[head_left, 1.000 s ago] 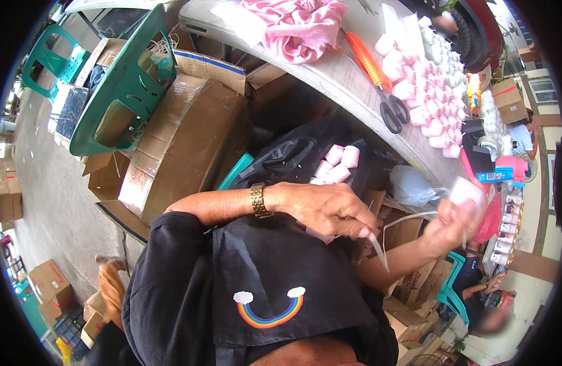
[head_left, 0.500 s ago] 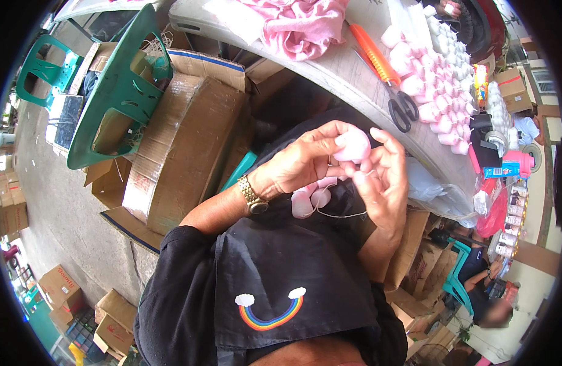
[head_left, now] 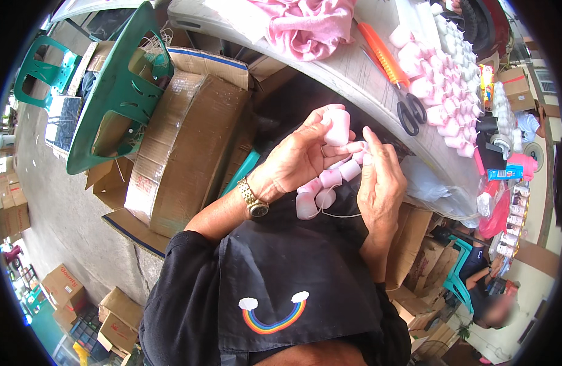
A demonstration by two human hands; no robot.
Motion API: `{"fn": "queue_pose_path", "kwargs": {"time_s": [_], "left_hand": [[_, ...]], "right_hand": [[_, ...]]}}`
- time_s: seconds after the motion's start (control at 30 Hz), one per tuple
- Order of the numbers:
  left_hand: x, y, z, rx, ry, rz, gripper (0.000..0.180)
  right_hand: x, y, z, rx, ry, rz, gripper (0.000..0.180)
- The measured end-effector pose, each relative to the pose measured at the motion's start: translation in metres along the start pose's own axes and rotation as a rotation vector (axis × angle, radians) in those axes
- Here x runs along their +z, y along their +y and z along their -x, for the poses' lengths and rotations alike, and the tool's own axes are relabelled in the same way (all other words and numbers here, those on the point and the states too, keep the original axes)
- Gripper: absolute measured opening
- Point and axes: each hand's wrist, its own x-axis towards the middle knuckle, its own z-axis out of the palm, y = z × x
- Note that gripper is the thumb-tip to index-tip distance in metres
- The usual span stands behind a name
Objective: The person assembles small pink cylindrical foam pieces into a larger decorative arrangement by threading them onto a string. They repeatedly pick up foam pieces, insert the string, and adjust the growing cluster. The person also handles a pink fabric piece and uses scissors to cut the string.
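A short pink candle (head_left: 337,127) is pinched upright between the thumb and fingers of my left hand (head_left: 299,152). My right hand (head_left: 380,183) is close beside it, thumb and fingertips pressed together near the candle's lower end. A thin white string (head_left: 342,216) loops from below and runs up to the right hand; its end among the fingers is hidden. Several more pink candles (head_left: 331,179) lie in a line on my lap beneath both hands, by the black apron (head_left: 293,262).
On the white table (head_left: 330,70) lie a pink cloth (head_left: 308,30), an orange-handled knife (head_left: 383,53), black-handled scissors (head_left: 410,114) and rows of pink and white candles (head_left: 443,91). Cardboard boxes (head_left: 189,140) and a green chair (head_left: 125,97) stand left. Another person (head_left: 485,293) sits far right.
My left hand has tipped the candle more upright and shifted slightly left. My right hand's fingers have drawn closer together, and more of the candles on my lap now show.
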Motion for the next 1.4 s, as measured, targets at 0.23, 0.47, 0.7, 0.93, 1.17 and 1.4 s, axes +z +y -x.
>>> {"fn": "queue_pose_path", "kwargs": {"time_s": [0.23, 0.47, 0.7, 0.93, 1.17, 1.4], "left_hand": [[-0.002, -0.009, -0.003, -0.02, 0.073, 0.156, 0.035], [-0.004, -0.015, -0.004, 0.007, 0.029, 0.173, 0.035], [0.001, -0.018, -0.002, 0.087, 0.055, 0.141, 0.021], [0.005, -0.015, 0.0, 0.146, 0.044, 0.033, 0.026], [-0.002, -0.019, 0.0, 0.211, 0.044, -0.11, 0.036], [-0.004, -0.011, 0.0, 0.269, 0.076, -0.12, 0.047]], "right_hand": [[0.015, 0.003, 0.004, -0.002, 0.252, -0.059, 0.016], [0.011, -0.002, 0.0, -0.182, 0.287, 0.165, 0.014], [0.016, -0.003, -0.001, -0.182, 0.311, 0.207, 0.022], [0.019, -0.003, -0.004, -0.229, 0.303, 0.227, 0.019], [0.019, -0.004, -0.003, -0.181, 0.24, 0.237, 0.019], [0.016, 0.0, -0.001, -0.104, 0.135, 0.006, 0.028]]}}
